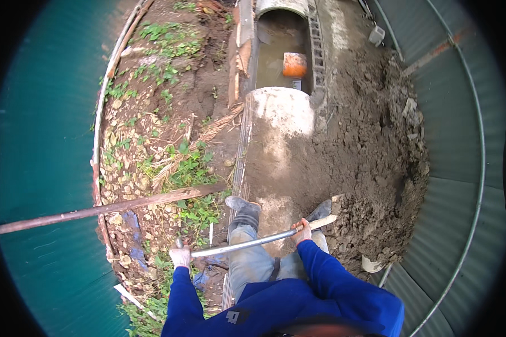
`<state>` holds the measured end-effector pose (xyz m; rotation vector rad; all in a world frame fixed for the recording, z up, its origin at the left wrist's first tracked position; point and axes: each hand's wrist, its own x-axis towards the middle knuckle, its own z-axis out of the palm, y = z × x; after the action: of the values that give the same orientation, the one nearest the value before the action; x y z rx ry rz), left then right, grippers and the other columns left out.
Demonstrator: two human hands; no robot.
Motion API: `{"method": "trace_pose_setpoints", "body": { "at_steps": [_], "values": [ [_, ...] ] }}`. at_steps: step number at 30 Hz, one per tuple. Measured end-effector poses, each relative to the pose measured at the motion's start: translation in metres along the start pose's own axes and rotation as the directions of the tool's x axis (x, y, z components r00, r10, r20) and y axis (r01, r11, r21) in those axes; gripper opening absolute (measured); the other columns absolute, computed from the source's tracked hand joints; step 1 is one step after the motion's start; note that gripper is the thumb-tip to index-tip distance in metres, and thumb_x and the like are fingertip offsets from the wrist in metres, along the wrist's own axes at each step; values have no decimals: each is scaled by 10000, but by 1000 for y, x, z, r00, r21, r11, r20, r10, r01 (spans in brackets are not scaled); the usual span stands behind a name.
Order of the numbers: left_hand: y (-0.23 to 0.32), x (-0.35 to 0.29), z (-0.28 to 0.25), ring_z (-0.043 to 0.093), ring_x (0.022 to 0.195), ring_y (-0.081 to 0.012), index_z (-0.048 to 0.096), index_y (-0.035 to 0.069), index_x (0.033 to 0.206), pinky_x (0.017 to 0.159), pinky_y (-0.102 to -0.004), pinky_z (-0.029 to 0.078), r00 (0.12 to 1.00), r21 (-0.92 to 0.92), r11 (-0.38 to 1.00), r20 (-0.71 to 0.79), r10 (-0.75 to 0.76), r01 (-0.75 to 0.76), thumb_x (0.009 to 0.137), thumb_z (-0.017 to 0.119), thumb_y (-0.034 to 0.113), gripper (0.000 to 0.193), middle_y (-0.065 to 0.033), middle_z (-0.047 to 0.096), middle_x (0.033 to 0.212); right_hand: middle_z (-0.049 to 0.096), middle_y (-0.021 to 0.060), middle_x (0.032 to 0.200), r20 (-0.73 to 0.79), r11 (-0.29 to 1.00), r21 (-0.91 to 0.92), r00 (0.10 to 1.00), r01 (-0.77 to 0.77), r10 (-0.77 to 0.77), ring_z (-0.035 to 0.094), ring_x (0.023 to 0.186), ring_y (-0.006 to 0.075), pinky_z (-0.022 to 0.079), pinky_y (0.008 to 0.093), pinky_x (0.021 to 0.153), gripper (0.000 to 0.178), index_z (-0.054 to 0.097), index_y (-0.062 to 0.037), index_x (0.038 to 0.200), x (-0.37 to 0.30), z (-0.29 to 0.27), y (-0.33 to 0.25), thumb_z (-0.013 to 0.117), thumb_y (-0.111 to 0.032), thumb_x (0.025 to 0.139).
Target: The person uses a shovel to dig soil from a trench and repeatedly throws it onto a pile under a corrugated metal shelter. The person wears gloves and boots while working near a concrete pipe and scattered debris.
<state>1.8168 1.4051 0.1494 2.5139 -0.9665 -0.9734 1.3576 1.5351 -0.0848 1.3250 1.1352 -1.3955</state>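
Shovel point(253, 241) sits low centre of frame, metal handle running from lower left up to the right, blade end point(334, 210) buried at the edge of the dirt pile point(376, 168) on the right.

Left hand point(180, 256): gloved, grip closed fully around the butt end of the handle, knuckles up, arm in a blue sleeve coming straight up from the bottom edge, elbow slightly bent.

Right hand point(302, 231): gloved, grip wrapped tight on the handle near where metal meets the wooden part, just short of the blade. Forearm angles in from lower right, elbow bent and out wide.

Hands well apart along the handle, left lower in frame than right.

Below the handle: grey trousers, two dark boots point(244, 206) on a concrete slab point(275, 146), one boot left of centre, the other near the blade.

Slab runs up the centre of frame to a rounded concrete cover point(281, 106). Beyond it, top centre, an open trench point(278, 50) with muddy water and an orange block point(294, 64) in it; block wall along its right side.

Left of slab: bare soil, weeds, dry leaves. A long rusty pole point(107, 209) lies across from the left edge to centre.

Green corrugated sheeting point(39, 140) on both the left and right edges.
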Motion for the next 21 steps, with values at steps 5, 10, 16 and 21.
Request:
{"method": "trace_pose_setpoints", "body": {
  "at_steps": [5, 10, 16, 21],
  "values": [
    [-55, 6, -108, 699, 597, -198, 673, 27, 931, 455, -355, 571, 992, -111, 987, -35, -121, 116, 846, 651, 16, 88, -97, 709, 734, 526, 24, 730, 114, 984, -180, 994, 18, 3, 535, 681, 198, 523, 343, 635, 194, 534, -166, 820, -49, 30, 88, 686, -199, 937],
    [-93, -21, -197, 698, 616, -206, 653, 14, 959, 423, -333, 563, 983, -351, 930, -102, -155, 110, 860, 618, 18, 105, -105, 701, 764, 521, 36, 753, 244, 932, -360, 968, 41, 52, 533, 689, 206, 517, 358, 613, 152, 547, -151, 861, -105, 92, 169, 673, -184, 940],
    [-107, -90, -237, 702, 646, -209, 636, -22, 972, 440, -309, 598, 934, -506, 842, -176, -312, 186, 868, 602, -18, 109, -147, 703, 829, 542, 4, 673, 325, 799, -600, 925, 41, 196, 548, 595, 191, 517, 356, 548, 161, 563, -154, 843, -135, 158, 246, 667, -181, 962],
    [-97, -129, -231, 640, 593, -178, 654, -11, 970, 414, -267, 507, 832, -584, 784, -313, -458, 213, 847, 598, -12, 135, -115, 694, 831, 551, 17, 655, 359, 659, -745, 895, 104, 265, 554, 550, 200, 521, 385, 516, 116, 588, -136, 889, -137, 209, 308, 662, -184, 964]
  ]
}}
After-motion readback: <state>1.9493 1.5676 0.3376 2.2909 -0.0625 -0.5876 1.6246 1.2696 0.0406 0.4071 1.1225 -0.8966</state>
